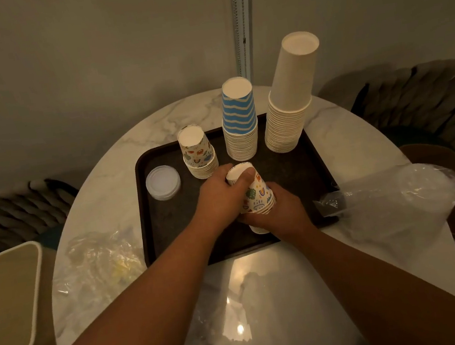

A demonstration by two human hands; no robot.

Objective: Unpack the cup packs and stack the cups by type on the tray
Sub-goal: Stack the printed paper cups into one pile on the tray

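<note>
The left hand curls over the upper end of a short nested stack of patterned cups, thumb across its top; the right hand wraps the rim end below, so both grip the one stack, tilted above the dark tray near its six-o'clock edge. At ten o'clock on the tray stands the matching patterned pile; at twelve the blue-striped pile; at two the plain white pile; at nine the clear lids. Thin paper, I judge: light, easily crushed, prone to sliding apart; best held gently around the rolled rims.
</note>
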